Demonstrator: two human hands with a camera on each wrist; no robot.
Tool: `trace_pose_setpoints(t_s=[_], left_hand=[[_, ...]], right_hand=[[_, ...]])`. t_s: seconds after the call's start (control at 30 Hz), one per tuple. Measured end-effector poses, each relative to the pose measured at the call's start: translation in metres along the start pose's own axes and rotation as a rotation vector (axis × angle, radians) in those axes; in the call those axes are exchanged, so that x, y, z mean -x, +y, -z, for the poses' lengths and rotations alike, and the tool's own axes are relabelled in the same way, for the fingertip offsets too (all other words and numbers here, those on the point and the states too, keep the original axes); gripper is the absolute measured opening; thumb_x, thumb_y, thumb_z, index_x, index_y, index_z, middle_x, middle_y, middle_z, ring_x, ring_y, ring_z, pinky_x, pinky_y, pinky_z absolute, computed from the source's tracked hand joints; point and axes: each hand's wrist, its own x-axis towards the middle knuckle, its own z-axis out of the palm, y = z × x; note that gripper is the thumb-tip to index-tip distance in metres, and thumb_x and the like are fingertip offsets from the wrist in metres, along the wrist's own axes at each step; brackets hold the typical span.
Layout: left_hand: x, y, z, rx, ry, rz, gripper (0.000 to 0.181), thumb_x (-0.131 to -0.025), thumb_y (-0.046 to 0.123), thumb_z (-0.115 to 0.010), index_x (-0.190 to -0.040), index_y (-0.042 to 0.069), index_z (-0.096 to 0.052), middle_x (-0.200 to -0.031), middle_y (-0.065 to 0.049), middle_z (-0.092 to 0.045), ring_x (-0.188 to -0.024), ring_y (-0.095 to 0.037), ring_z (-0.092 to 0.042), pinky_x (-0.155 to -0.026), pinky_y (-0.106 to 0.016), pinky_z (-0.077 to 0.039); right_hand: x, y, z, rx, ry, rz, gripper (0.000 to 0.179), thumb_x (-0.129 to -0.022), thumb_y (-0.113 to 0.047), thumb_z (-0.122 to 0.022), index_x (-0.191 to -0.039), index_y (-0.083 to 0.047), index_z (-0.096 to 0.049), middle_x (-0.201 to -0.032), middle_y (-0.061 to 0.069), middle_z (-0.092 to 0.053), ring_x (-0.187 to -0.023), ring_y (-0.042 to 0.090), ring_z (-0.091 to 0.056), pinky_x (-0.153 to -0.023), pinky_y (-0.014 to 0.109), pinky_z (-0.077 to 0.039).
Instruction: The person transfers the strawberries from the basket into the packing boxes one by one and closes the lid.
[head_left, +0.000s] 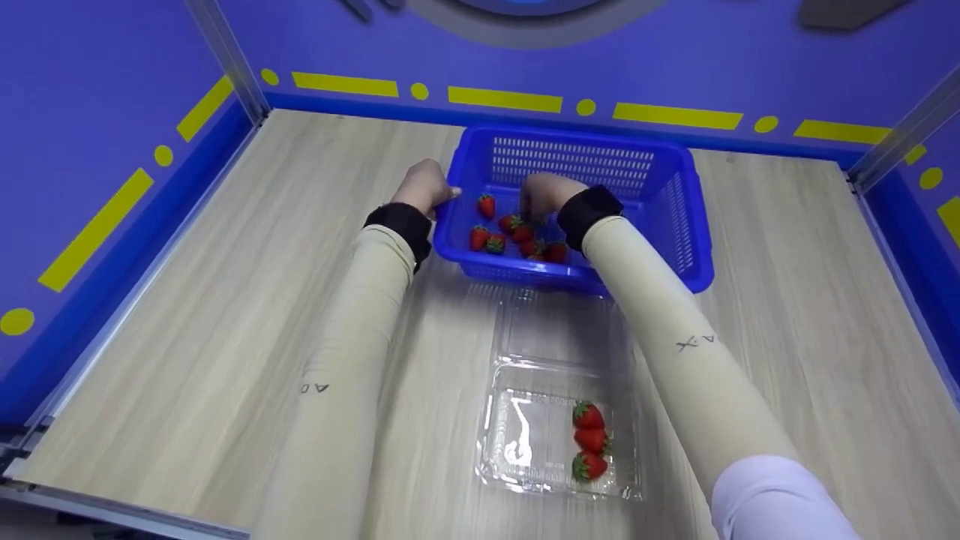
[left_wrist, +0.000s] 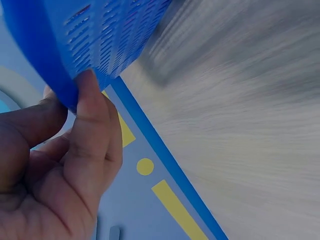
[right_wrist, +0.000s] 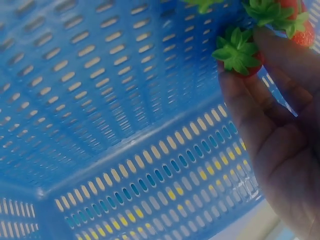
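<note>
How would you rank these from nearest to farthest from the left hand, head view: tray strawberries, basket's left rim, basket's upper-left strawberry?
1. Basket's left rim: gripped by the left hand.
2. Upper-left strawberry: inside the basket.
3. Tray strawberries: lower right.

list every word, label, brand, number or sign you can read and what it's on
"OA", as best it reads: handwritten on the left sleeve; could be read another way round.
"X", then what looks like "A": handwritten on the right sleeve; the last mark runs to the edge and is unclear.
Clear box: faint marks in the base, too small to read.
Basket: none readable.
</note>
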Motion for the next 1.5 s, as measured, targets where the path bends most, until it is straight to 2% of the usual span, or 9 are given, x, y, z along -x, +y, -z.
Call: trace_pose_setpoints(t_s=[0.3, 0.5, 0.67, 0.73, 0.87, 0.97, 1.17, 1.33, 1.5], left_hand=[[-0.002, -0.003, -0.001, 0.033, 0.023, -0.014, 0.037, -0.1, 0.022, -0.067, -0.117, -0.012, -0.066, -0.077, -0.008, -0.055, -0.036, -0.004, -0.043, -0.035, -0.013, -0.039], [0.004, -0.004, -0.006, 0.058, 0.053, -0.021, 0.035, -0.101, 0.018, -0.065, -0.118, -0.012, -0.065, -0.101, -0.023, -0.075, -0.034, -0.003, -0.044, -0.038, -0.013, -0.042], [0.011, -0.002, -0.011, 0.027, 0.119, -0.075, 0.027, -0.101, 0.016, -0.061, -0.112, -0.008, -0.066, -0.113, -0.021, -0.073, -0.071, -0.016, -0.06, -0.076, -0.028, -0.059], [0.014, -0.002, -0.01, 0.028, 0.144, -0.112, 0.028, -0.101, 0.015, -0.058, -0.112, -0.009, -0.065, -0.115, -0.022, -0.07, -0.091, -0.025, -0.064, -0.093, -0.037, -0.058], [0.024, 0.002, -0.003, 0.089, 0.154, -0.204, 0.044, -0.104, 0.016, -0.053, -0.137, -0.013, -0.055, -0.14, -0.028, -0.061, -0.132, -0.035, -0.059, -0.117, -0.041, -0.048], [0.037, 0.011, 0.008, 0.135, 0.145, -0.283, 0.051, -0.105, 0.017, -0.053, -0.148, -0.01, -0.045, -0.149, -0.026, -0.054, -0.141, -0.035, -0.053, -0.12, -0.042, -0.044], [0.079, 0.024, 0.03, 0.113, 0.109, -0.417, 0.045, -0.105, 0.018, -0.055, -0.145, -0.004, -0.053, -0.148, -0.021, -0.058, -0.137, -0.033, -0.058, -0.116, -0.042, -0.048], [0.121, 0.023, 0.035, 0.106, 0.064, -0.508, 0.038, -0.103, 0.016, -0.059, -0.136, -0.003, -0.062, -0.136, -0.022, -0.067, -0.123, -0.033, -0.066, -0.109, -0.044, -0.054], [0.158, 0.013, 0.03, 0.116, -0.005, -0.557, 0.033, -0.1, 0.015, -0.065, -0.128, -0.002, -0.069, -0.118, -0.02, -0.075, -0.103, -0.03, -0.071, -0.093, -0.041, -0.058]], right_hand=[[-0.002, 0.009, 0.013, 0.048, 0.15, 0.158, 0.029, -0.085, 0.003, -0.065, -0.113, 0.007, -0.072, -0.117, 0.026, -0.072, -0.105, 0.034, -0.066, -0.098, 0.046, -0.057], [0.021, 0.015, 0.025, -0.015, 0.246, 0.248, 0.028, -0.088, 0.003, -0.066, -0.115, 0.008, -0.072, -0.114, 0.028, -0.073, -0.104, 0.038, -0.069, -0.098, 0.047, -0.057], [0.054, 0.019, 0.037, -0.002, 0.309, 0.337, 0.027, -0.089, 0.004, -0.067, -0.115, 0.007, -0.072, -0.114, 0.028, -0.073, -0.106, 0.04, -0.07, -0.1, 0.049, -0.057], [0.069, 0.019, 0.041, 0.016, 0.335, 0.379, 0.026, -0.09, 0.003, -0.068, -0.115, 0.007, -0.072, -0.114, 0.028, -0.073, -0.107, 0.04, -0.069, -0.101, 0.05, -0.057], [0.102, 0.018, 0.043, 0.033, 0.393, 0.454, 0.024, -0.093, 0.0, -0.07, -0.116, 0.005, -0.073, -0.115, 0.025, -0.072, -0.107, 0.039, -0.068, -0.098, 0.051, -0.057], [0.127, 0.017, 0.039, 0.039, 0.434, 0.511, 0.024, -0.094, -0.005, -0.072, -0.117, 0.003, -0.073, -0.115, 0.023, -0.072, -0.108, 0.036, -0.067, -0.096, 0.051, -0.057], [0.171, 0.012, 0.026, 0.061, 0.477, 0.635, 0.024, -0.093, -0.007, -0.073, -0.115, 0.001, -0.073, -0.115, 0.019, -0.072, -0.108, 0.034, -0.068, -0.094, 0.049, -0.06], [0.207, 0.012, 0.013, 0.019, 0.495, 0.738, 0.025, -0.089, -0.005, -0.077, -0.114, -0.001, -0.074, -0.113, 0.015, -0.074, -0.106, 0.031, -0.07, -0.089, 0.045, -0.062], [0.24, 0.016, -0.004, -0.027, 0.513, 0.896, 0.028, -0.085, -0.001, -0.08, -0.113, -0.004, -0.075, -0.111, 0.011, -0.075, -0.102, 0.025, -0.07, -0.09, 0.02, -0.058]])
